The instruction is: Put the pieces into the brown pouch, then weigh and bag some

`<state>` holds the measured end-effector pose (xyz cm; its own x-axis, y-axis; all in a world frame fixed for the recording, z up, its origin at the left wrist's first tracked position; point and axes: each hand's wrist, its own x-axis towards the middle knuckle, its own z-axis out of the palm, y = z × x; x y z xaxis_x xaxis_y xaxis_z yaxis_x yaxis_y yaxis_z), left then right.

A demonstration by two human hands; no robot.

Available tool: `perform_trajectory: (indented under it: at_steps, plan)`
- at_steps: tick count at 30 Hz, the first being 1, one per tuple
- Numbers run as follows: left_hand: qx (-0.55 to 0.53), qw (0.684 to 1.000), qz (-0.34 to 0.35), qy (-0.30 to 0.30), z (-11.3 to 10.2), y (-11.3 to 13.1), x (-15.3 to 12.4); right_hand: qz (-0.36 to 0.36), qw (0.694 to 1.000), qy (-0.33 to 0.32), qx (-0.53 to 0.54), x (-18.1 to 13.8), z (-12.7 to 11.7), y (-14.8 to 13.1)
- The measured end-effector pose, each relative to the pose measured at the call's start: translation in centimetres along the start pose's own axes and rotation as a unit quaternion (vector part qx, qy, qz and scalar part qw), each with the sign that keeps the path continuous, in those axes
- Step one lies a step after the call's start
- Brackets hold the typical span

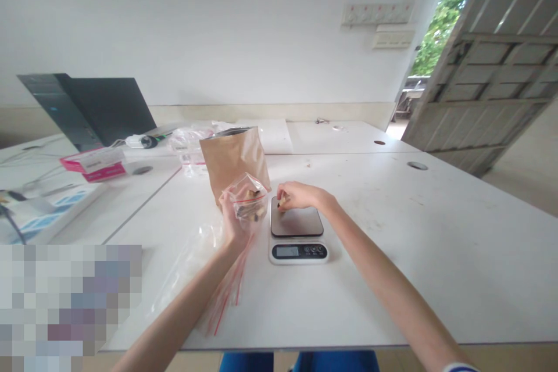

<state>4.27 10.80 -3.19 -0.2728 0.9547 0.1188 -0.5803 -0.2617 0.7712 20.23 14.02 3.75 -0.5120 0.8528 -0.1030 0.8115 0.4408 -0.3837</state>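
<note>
1. Clear zip bag (pixel 248 196) with a red seal strip is held up in the left hand (pixel 233 218), fingers wrapped around its lower part; small tan pieces inside.
2. Right hand (pixel 299 195) hovers over the back-left corner of the scale (pixel 297 232), fingertips pinched on a small tan piece (pixel 282 201). Can't tell if the piece touches the platform.
3. Scale sits on the white table (pixel 392 256), just right of the held bag; dark platform, display and buttons facing the person. Display reading is not legible.
4. Brown paper bag (pixel 233 160) stands upright just behind the zip bag and the scale, top open.
5. Spare clear bags (pixel 204 279) with red strips lie flat on the table under the left forearm.
6. Further left: pink box (pixel 93 164), dark laptop (pixel 93 109), more clear plastic (pixel 187 145) behind the paper bag.
7. Open door (pixel 488 70) at the far right, greenery outside.
</note>
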Motion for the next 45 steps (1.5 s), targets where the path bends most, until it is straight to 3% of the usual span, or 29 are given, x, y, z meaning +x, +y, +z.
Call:
perform_trajectory:
  at_steps: [3, 5, 7, 9, 10, 14, 18, 20, 22, 25, 27, 29, 32, 36, 41, 43, 45]
  plan:
    - [-0.04, 0.998, -0.044, 0.008, 0.2, -0.1, -0.4, -0.005, 0.998, 0.057, 0.021, -0.8, -1.5, -0.1]
    - [-0.048, 0.997, -0.049, 0.018, 0.3, -0.2, -0.5, -0.04, 0.979, 0.183, 0.083, -1.5, -2.8, -0.4]
    - [-0.048, 0.998, -0.046, 0.022, 0.3, -0.5, -0.5, -0.099, 0.918, 0.338, 0.18, -2.0, -3.6, -1.0]
    - [-0.042, 0.998, -0.037, 0.014, 0.3, -0.7, -0.4, -0.145, 0.86, 0.418, 0.253, -2.2, -3.8, -1.8]
    - [-0.038, 0.999, -0.027, 0.007, 0.3, -0.8, -0.4, -0.161, 0.859, 0.409, 0.264, -2.1, -3.6, -2.2]
    - [-0.015, 1.0, 0.013, 0.003, 0.3, -1.0, -0.5, -0.187, 0.922, 0.277, 0.196, -1.7, -2.5, -3.3]
    - [-0.016, 1.0, 0.008, 0.01, 0.1, -1.1, -0.4, -0.136, 0.918, 0.325, 0.183, -2.2, -2.8, -3.2]
    - [-0.02, 1.0, 0.006, 0.016, 0.0, -1.1, -0.2, -0.117, 0.928, 0.312, 0.165, -2.9, -3.3, -3.0]
    - [-0.023, 0.999, 0.005, 0.026, 0.1, -0.9, -0.2, -0.091, 0.955, 0.254, 0.126, -3.7, -3.7, -3.0]
    - [-0.031, 0.999, 0.0, 0.042, 0.3, -0.4, -0.4, -0.019, 0.994, 0.095, 0.055, -4.7, -3.7, -3.4]
    - [-0.042, 0.998, -0.006, 0.036, 0.5, 0.0, -0.6, 0.004, 0.999, 0.004, 0.054, -5.2, -3.3, -4.0]
    - [-0.052, 0.998, -0.017, 0.005, 0.9, 0.5, -0.9, -0.01, 0.996, -0.031, 0.089, -5.6, -2.7, -4.9]
    - [-0.036, 0.997, -0.026, -0.067, 1.5, 1.1, -1.8, -0.035, 0.993, 0.013, 0.114, -6.3, -1.4, -6.1]
    - [0.037, 0.991, -0.005, -0.126, 1.7, 1.8, -3.9, -0.059, 0.983, 0.15, 0.094, -7.3, 0.7, -6.6]
    - [0.209, 0.972, 0.059, -0.089, 0.1, 3.2, -6.5, -0.072, 0.943, 0.271, 0.181, -9.4, 2.9, -5.1]
    - [0.251, 0.962, 0.083, -0.062, -0.7, 3.6, -7.1, -0.082, 0.93, 0.276, 0.227, -10.5, 3.7, -4.4]
    - [0.25, 0.964, 0.054, -0.07, -1.3, 3.7, -7.4, -0.088, 0.92, 0.264, 0.277, -11.7, 4.5, -4.0]
